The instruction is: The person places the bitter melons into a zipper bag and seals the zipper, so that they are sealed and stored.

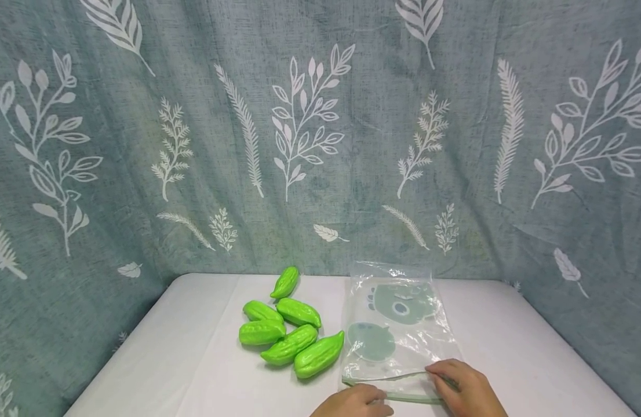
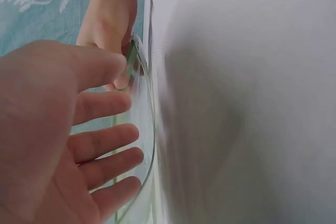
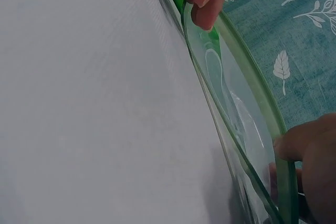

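A clear plastic zip bag [image 1: 399, 347] with pale green printed shapes lies flat on the table, its green-trimmed mouth toward me. In the right wrist view that mouth gapes, two edges standing apart. My right hand [image 1: 466, 385] pinches one edge of the mouth between thumb and fingers at its right part; in its wrist view the green strip [image 3: 283, 177] runs between them. My left hand [image 1: 354, 401] is at the mouth's left part, its fingers [image 2: 113, 142] extended and spread, fingertips right at the plastic. Bright green ridged bitter melons [image 1: 319, 354] lie left of the bag.
Several of the bitter melons sit in a loose cluster, one [image 1: 286, 282] farther back near the table's rear edge. A white cloth covers the table [image 1: 195, 324]. Teal curtains [image 1: 352, 145] with white leaf prints hang behind and on both sides.
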`<state>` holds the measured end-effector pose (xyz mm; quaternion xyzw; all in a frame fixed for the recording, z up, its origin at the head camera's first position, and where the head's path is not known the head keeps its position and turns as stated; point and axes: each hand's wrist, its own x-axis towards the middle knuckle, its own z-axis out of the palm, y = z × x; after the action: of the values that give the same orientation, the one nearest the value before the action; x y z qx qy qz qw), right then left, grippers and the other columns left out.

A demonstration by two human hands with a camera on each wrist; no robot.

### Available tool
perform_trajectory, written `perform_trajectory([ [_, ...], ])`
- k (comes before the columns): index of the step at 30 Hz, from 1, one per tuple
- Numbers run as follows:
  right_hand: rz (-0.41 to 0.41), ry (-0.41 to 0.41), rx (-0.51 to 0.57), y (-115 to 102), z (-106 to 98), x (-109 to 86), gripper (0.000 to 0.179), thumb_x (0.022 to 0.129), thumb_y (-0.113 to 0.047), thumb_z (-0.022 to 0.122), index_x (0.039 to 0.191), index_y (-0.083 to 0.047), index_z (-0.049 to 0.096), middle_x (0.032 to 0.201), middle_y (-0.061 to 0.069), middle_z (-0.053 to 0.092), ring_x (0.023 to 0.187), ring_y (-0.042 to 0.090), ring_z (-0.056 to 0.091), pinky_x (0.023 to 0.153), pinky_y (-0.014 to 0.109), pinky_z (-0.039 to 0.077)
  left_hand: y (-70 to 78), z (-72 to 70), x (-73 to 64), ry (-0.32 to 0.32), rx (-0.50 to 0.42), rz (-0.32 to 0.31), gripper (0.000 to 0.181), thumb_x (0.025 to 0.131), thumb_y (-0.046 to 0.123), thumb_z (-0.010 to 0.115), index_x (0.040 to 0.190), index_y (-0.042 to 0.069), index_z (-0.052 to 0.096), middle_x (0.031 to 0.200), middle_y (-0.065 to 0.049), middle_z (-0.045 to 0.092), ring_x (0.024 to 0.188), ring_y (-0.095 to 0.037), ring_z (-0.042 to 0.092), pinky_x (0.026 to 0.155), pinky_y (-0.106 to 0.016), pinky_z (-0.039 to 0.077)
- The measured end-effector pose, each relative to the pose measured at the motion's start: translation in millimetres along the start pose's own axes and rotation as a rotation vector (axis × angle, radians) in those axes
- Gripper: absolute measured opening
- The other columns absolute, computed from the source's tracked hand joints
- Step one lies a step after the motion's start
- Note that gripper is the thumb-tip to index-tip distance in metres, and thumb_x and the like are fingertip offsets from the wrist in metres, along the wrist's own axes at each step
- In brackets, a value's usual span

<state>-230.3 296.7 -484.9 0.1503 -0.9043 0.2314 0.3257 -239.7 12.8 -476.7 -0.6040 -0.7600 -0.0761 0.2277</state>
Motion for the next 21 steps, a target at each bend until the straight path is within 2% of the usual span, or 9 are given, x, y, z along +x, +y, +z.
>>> perform_trajectory([
  [3, -0.012, 0.003, -0.024, -1, -1, 1.2, 0.027, 0.071, -0.005, 0.087, 0.089, -0.022, 0.078, 0.089, -0.017, 0.067, 0.084, 0.004, 0.065, 0.072, 0.034, 0.057, -0.5, 2.3, -1.3, 0.002, -0.023, -0.044, 0.028, 0.096, 0.027, 0.065, 0.120, 0.014, 0.070, 0.121, 0.000, 0.066, 0.116, -0.011, 0.059, 0.101, -0.016, 0.040],
  [5, 0.010, -0.027, -0.028, -2, -2, 2.0, 0.026, 0.072, -0.005, 0.086, 0.090, -0.022, 0.078, 0.089, -0.017, 0.068, 0.084, 0.006, 0.066, 0.073, 0.035, 0.057, -1.8, 5.2, -3.4, 0.027, -0.056, -0.068, 0.029, 0.095, 0.022, 0.066, 0.121, 0.010, 0.069, 0.122, -0.005, 0.066, 0.115, -0.012, 0.060, 0.101, -0.016, 0.041],
  [11, 0.189, -0.256, -0.064, -6, -10, 4.7, 0.018, 0.081, -0.015, 0.082, 0.095, -0.025, 0.077, 0.100, -0.010, 0.070, 0.097, 0.018, 0.066, 0.086, 0.043, 0.055, -8.8, 18.0, -6.4, 0.097, -0.005, 0.016, 0.025, 0.089, 0.017, 0.070, 0.112, 0.007, 0.070, 0.116, -0.003, 0.068, 0.114, -0.016, 0.061, 0.104, -0.019, 0.040],
  [13, 0.203, -0.297, -0.104, -6, -12, 4.3, 0.019, 0.081, -0.017, 0.082, 0.096, -0.025, 0.076, 0.103, -0.008, 0.069, 0.100, 0.020, 0.066, 0.088, 0.044, 0.054, -10.1, 21.8, -5.8, 0.120, 0.026, 0.041, 0.021, 0.088, 0.016, 0.071, 0.107, 0.008, 0.069, 0.112, -0.002, 0.068, 0.110, -0.016, 0.062, 0.103, -0.019, 0.041],
  [16, 0.184, -0.298, -0.168, -6, -13, 1.9, 0.024, 0.078, -0.016, 0.084, 0.097, -0.025, 0.073, 0.102, -0.008, 0.068, 0.100, 0.019, 0.065, 0.086, 0.042, 0.055, -10.3, 24.4, -4.4, 0.116, 0.037, 0.028, 0.013, 0.089, 0.017, 0.070, 0.099, 0.010, 0.066, 0.106, -0.002, 0.066, 0.103, -0.012, 0.061, 0.100, -0.018, 0.042],
  [18, 0.162, -0.281, -0.188, -6, -13, 0.6, 0.027, 0.076, -0.013, 0.084, 0.097, -0.025, 0.071, 0.100, -0.009, 0.067, 0.097, 0.017, 0.065, 0.082, 0.040, 0.056, -9.6, 23.7, -3.5, 0.092, 0.027, 0.006, 0.011, 0.092, 0.020, 0.069, 0.097, 0.011, 0.065, 0.104, -0.002, 0.065, 0.102, -0.011, 0.060, 0.100, -0.018, 0.043],
  [21, 0.140, -0.241, -0.173, -5, -11, -1.0, 0.032, 0.075, -0.008, 0.084, 0.091, -0.028, 0.065, 0.097, -0.013, 0.066, 0.090, 0.009, 0.064, 0.076, 0.034, 0.056, -8.0, 19.4, -4.8, 0.021, -0.008, -0.061, 0.019, 0.096, 0.026, 0.065, 0.104, 0.009, 0.067, 0.111, -0.006, 0.064, 0.109, -0.011, 0.060, 0.100, -0.018, 0.043],
])
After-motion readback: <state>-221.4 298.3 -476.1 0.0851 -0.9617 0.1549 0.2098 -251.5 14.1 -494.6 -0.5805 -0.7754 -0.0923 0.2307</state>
